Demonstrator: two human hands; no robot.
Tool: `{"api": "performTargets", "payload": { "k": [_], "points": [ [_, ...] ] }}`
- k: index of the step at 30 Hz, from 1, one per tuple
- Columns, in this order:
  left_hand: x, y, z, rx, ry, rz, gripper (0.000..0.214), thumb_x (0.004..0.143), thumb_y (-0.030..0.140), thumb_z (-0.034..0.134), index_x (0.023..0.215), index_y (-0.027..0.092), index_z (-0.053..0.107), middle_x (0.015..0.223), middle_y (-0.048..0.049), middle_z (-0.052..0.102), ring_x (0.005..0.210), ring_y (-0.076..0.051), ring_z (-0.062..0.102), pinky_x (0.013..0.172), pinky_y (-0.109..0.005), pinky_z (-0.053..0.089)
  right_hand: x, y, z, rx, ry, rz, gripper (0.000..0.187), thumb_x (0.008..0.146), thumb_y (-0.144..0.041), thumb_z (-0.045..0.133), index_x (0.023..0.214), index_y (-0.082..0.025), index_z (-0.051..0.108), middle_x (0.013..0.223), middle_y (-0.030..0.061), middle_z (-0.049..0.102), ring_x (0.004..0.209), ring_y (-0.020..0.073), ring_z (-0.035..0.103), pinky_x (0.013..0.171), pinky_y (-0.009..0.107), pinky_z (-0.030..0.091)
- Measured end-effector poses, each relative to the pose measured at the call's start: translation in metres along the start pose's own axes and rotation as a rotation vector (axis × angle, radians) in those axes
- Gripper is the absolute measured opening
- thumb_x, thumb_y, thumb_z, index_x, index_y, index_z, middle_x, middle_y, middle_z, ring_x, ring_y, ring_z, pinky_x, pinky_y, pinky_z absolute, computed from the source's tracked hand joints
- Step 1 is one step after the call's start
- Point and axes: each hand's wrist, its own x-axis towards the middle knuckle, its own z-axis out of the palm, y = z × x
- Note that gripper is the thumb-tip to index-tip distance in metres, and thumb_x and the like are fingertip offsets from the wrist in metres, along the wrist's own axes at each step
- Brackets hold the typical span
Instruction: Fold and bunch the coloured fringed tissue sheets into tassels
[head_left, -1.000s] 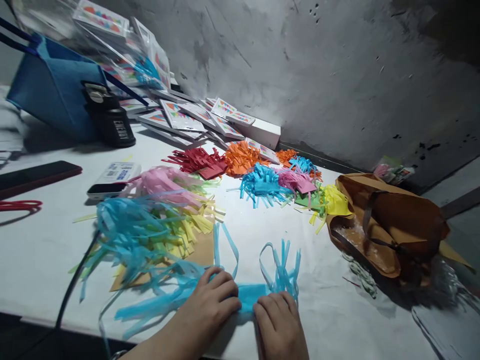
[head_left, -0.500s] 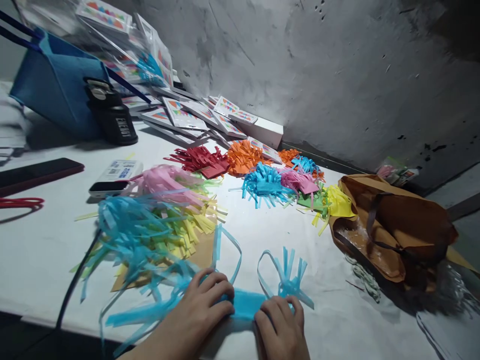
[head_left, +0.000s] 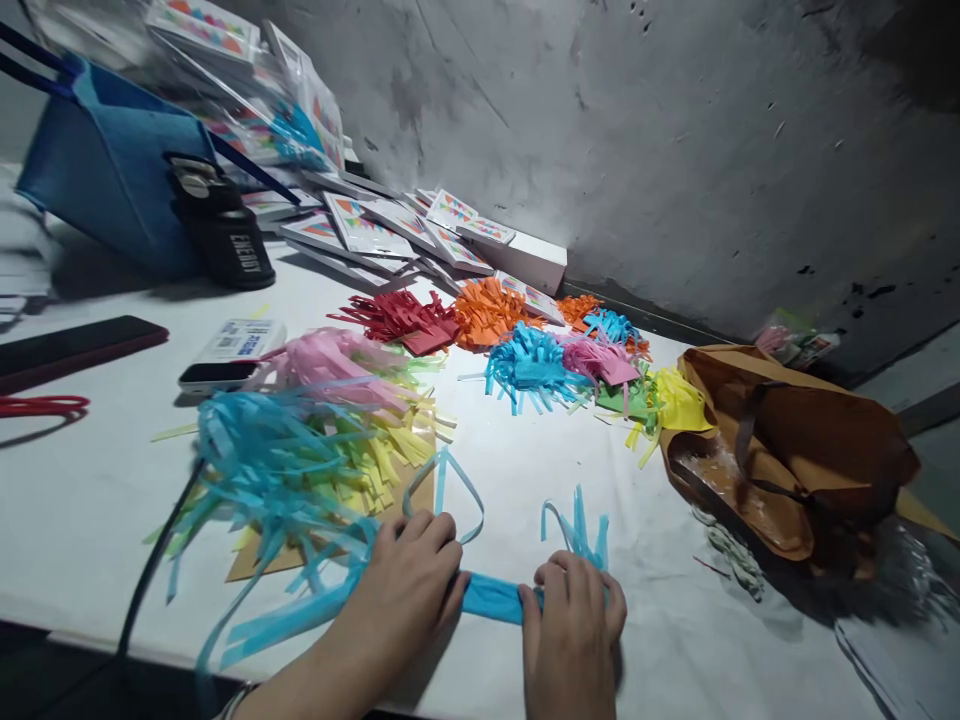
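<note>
Clock centred on the blue strip (head_left: pixel 491 598) on the white desk (head_left: pixel 517 470). Left hand (head_left: pixel 420 565) at 9, right hand (head_left: pixel 574 605) at 3, both gripping it, flat span visible between them. Cut blue fringe (head_left: pixel 581 535) fans out past right hand at 2; more runs out past left wrist at 9. Thin loop (head_left: pixel 465 495) at 11. Fringed pile at 10, overlapping: blue bundle (head_left: pixel 259 450), pink bundle (head_left: pixel 337 370), yellow fringe (head_left: pixel 382 455), brown sheet (head_left: pixel 266 562) underneath. Smaller tassels: red (head_left: pixel 409 325) and orange (head_left: pixel 491 315) 11 to 12, blue (head_left: pixel 529 362) 12, yellow (head_left: pixel 679 400) between 1 and 2, touching brown bag (head_left: pixel 817 430) at 2. Black bottle (head_left: pixel 232 245) between 10 and 11.
</note>
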Motion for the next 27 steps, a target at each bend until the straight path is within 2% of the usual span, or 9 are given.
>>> {"api": "performTargets", "payload": {
  "k": [3, 6, 8, 10, 13, 16, 19, 22, 27],
  "points": [
    [0.0, 0.001, -0.001, -0.004, -0.018, -0.01, 0.016, 0.089, 0.015, 0.06, 0.077, 0.019, 0.07, 0.093, -0.0074, 0.07, 0.09, -0.032, 0.064, 0.081, -0.052, 0.047, -0.001, -0.002, -0.006, 0.166, 0.001, -0.129, 0.016, 0.102, -0.024, 0.049, 0.103, -0.021, 0.065, 0.1, 0.0089, 0.068, 0.099, 0.0278, 0.061, 0.101, 0.052, 0.031],
    [-0.004, -0.001, 0.002, -0.041, -0.003, -0.029, 0.011, 0.088, 0.014, 0.063, 0.079, 0.018, 0.069, 0.092, -0.0069, 0.069, 0.089, -0.032, 0.063, 0.082, -0.052, 0.046, -0.003, -0.008, -0.005, 0.285, -0.04, -0.199, 0.022, 0.103, -0.021, 0.046, 0.097, -0.022, 0.066, 0.087, 0.0032, 0.069, 0.088, 0.0229, 0.062, 0.098, 0.048, 0.033],
    [-0.009, -0.003, 0.007, -0.09, 0.075, -0.01, 0.01, 0.081, 0.016, 0.072, 0.09, 0.02, 0.069, 0.101, -0.0073, 0.069, 0.095, -0.033, 0.061, 0.087, -0.054, 0.043, -0.004, -0.012, -0.002, 0.295, -0.005, -0.187, 0.028, 0.104, -0.017, 0.042, 0.088, -0.021, 0.065, 0.078, 0.0013, 0.066, 0.079, 0.0203, 0.06, 0.094, 0.045, 0.034],
    [-0.013, -0.006, 0.014, -0.151, 0.192, 0.085, 0.029, 0.075, 0.017, 0.079, 0.101, 0.024, 0.067, 0.115, -0.0069, 0.068, 0.107, -0.034, 0.058, 0.099, -0.058, 0.036, -0.003, -0.015, -0.002, 0.319, 0.018, -0.157, 0.03, 0.103, -0.015, 0.04, 0.082, -0.021, 0.062, 0.074, 0.0004, 0.063, 0.075, 0.0189, 0.057, 0.092, 0.043, 0.034],
    [-0.017, -0.008, 0.02, -0.236, 0.299, 0.282, 0.018, 0.082, 0.015, 0.076, 0.089, 0.026, 0.065, 0.111, -0.0012, 0.069, 0.112, -0.028, 0.055, 0.11, -0.052, 0.026, -0.002, -0.018, -0.005, 0.355, -0.032, -0.146, 0.024, 0.103, -0.023, 0.043, 0.09, -0.021, 0.064, 0.081, 0.0015, 0.064, 0.079, 0.02, 0.058, 0.094, 0.043, 0.032],
    [-0.016, -0.008, 0.018, -0.282, 0.262, 0.336, 0.019, 0.089, 0.011, 0.07, 0.079, 0.024, 0.061, 0.093, 0.0029, 0.069, 0.096, -0.021, 0.058, 0.108, -0.044, 0.029, -0.002, -0.021, -0.007, 0.318, -0.082, -0.191, 0.029, 0.106, -0.026, 0.038, 0.095, -0.022, 0.064, 0.084, 0.0018, 0.066, 0.079, 0.0203, 0.059, 0.096, 0.044, 0.031],
    [-0.014, -0.009, 0.014, -0.299, 0.217, 0.32, 0.02, 0.088, 0.008, 0.069, 0.079, 0.023, 0.06, 0.085, 0.0044, 0.067, 0.086, -0.019, 0.057, 0.098, -0.04, 0.032, -0.007, -0.016, -0.008, 0.265, -0.104, -0.232, 0.033, 0.104, -0.013, 0.036, 0.083, -0.021, 0.06, 0.076, 0.0002, 0.063, 0.073, 0.0183, 0.058, 0.095, 0.043, 0.033],
    [-0.016, -0.013, 0.014, -0.321, 0.198, 0.325, 0.018, 0.09, 0.008, 0.066, 0.081, 0.023, 0.061, 0.085, 0.0037, 0.065, 0.085, -0.02, 0.054, 0.09, -0.039, 0.031, -0.017, -0.004, -0.01, 0.243, -0.075, -0.227, 0.027, 0.099, -0.007, 0.042, 0.085, -0.019, 0.062, 0.077, 0.0013, 0.065, 0.074, 0.018, 0.061, 0.095, 0.043, 0.036],
    [-0.021, -0.015, 0.016, -0.348, 0.131, 0.28, 0.021, 0.092, 0.004, 0.057, 0.085, 0.022, 0.063, 0.091, 0.0012, 0.065, 0.088, -0.022, 0.053, 0.09, -0.041, 0.029, -0.035, 0.011, -0.014, 0.271, 0.021, -0.168, 0.019, 0.097, -0.011, 0.051, 0.092, -0.02, 0.067, 0.09, 0.0048, 0.072, 0.091, 0.0213, 0.068, 0.108, 0.048, 0.033]
  ]
}}
